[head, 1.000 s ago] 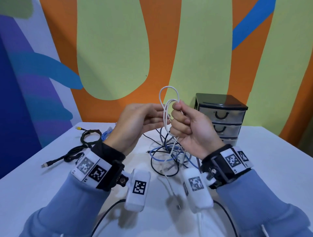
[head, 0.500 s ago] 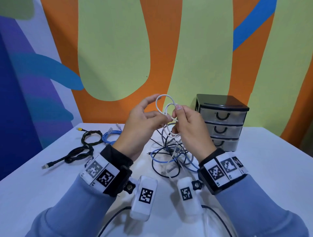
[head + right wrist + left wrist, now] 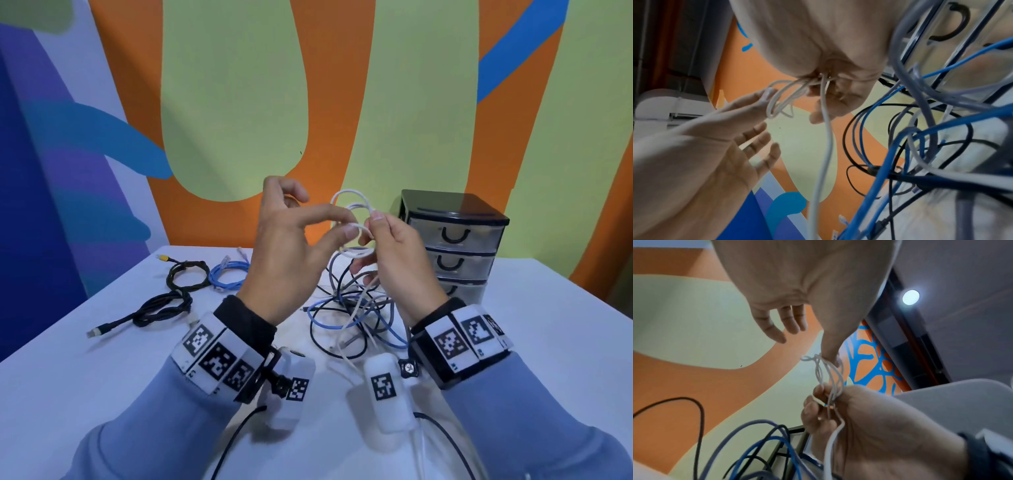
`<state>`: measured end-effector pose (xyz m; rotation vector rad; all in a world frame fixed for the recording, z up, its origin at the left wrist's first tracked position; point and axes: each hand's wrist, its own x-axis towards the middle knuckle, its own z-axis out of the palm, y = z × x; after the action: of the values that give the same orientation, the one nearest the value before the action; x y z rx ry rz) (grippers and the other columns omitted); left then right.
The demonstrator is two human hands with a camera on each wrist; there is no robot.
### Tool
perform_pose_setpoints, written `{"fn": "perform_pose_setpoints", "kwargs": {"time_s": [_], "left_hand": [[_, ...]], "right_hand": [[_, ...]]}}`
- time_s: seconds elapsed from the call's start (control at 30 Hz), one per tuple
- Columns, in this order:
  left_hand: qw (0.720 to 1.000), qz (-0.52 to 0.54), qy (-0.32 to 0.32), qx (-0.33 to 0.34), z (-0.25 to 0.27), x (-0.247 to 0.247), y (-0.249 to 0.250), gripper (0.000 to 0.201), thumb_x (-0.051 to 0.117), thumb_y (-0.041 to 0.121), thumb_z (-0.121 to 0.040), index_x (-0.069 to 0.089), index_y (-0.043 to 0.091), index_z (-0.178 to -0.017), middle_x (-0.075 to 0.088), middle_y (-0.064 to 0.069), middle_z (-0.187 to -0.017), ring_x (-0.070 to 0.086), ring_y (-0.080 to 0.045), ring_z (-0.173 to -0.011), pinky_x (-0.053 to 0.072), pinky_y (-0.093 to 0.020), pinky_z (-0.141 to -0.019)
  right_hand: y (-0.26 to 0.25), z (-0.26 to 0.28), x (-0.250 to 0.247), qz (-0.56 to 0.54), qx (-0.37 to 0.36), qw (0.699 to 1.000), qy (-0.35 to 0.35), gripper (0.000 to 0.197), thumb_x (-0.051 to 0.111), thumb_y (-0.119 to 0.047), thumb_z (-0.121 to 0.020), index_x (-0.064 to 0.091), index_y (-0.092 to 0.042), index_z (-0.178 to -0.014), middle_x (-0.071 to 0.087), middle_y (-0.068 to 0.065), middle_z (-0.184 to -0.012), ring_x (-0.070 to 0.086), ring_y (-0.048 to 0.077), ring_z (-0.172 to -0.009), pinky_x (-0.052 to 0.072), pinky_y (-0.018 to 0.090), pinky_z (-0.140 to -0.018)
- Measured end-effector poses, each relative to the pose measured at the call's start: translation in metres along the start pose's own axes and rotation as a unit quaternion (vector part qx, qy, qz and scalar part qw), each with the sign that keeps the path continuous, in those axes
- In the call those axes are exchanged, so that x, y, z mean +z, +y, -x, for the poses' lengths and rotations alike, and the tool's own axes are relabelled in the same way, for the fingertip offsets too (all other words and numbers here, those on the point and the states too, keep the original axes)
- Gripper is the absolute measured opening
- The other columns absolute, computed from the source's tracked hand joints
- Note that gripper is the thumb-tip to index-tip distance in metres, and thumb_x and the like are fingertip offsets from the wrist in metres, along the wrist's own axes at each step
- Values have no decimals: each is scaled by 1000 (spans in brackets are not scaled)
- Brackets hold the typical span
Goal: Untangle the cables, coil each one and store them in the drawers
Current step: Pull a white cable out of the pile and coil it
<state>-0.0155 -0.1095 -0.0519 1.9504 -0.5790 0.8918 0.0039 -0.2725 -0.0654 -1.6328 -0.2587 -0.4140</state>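
Tangle (image 3: 356, 315) mid-table (image 3: 548, 342); drawer unit (image 3: 452, 240) behind-right; two coiled cables (image 3: 205, 277) left (side by side).

Staged demo rm, bright mural wall (image 3: 236, 102), white table (image 3: 548, 342)

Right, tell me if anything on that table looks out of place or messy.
The knot of blue, black and grey cables on the table is a jumble, and the white cable trails down into it. All three drawers look closed. Nothing looks damaged.
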Motion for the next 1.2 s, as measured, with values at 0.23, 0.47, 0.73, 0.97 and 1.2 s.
{"fn": "perform_pose_setpoints", "kwargs": {"time_s": [0.23, 0.47, 0.73, 0.97, 1.2], "left_hand": [[881, 391, -24, -263, -13, -20, 7, 11, 62, 12, -104, 72, 7, -103, 79, -17, -92, 76, -23, -79, 62, -25, -73], [814, 470, 18, -340, -16, -27, 6, 10, 67, 3, -97, 75, -3, -98, 77, -17, -87, 72, -14, -65, 60, -16, -62], [984, 59, -66, -158, -14, -26, -15, 9, 75, 10, -97, 79, 15, -103, 81, 2, -82, 76, -12, -82, 59, -31, -84], [977, 144, -62, -146, -5, -9, -12, 8, 73, 2, -96, 80, 7, -95, 81, -10, -84, 78, -22, -80, 63, -34, -81], [910, 351, -58, -212, -2, -4, 9, 20, 75, -3, -91, 69, -3, -110, 79, -24, -96, 76, -26, -82, 62, -37, -88]], "right_hand": [[1, -10, -13, -134, 103, 985, 43, 29, 40, -26, -113, 62, -15, -99, 57, 6, -93, 64, 18, -68, 52, 27, -50], [-5, -12, -21, -351, 137, 926, -34, 28, 40, -19, -113, 53, -9, -92, 76, 25, -108, 77, 33, -98, 64, 36, -80], [-19, -6, -20, -387, 93, 917, -28, 28, 38, -19, -114, 52, -7, -92, 76, 29, -99, 79, 31, -90, 63, 30, -74], [-16, 5, 6, -279, 59, 957, -44, 35, 40, -23, -113, 57, -8, -86, 71, 23, -106, 75, 25, -83, 61, 31, -65], [-1, 9, 12, -25, -34, 998, -39, 43, 38, -27, -114, 62, 5, -99, 61, 1, -62, 55, 24, -57, 48, 33, -49]]}}
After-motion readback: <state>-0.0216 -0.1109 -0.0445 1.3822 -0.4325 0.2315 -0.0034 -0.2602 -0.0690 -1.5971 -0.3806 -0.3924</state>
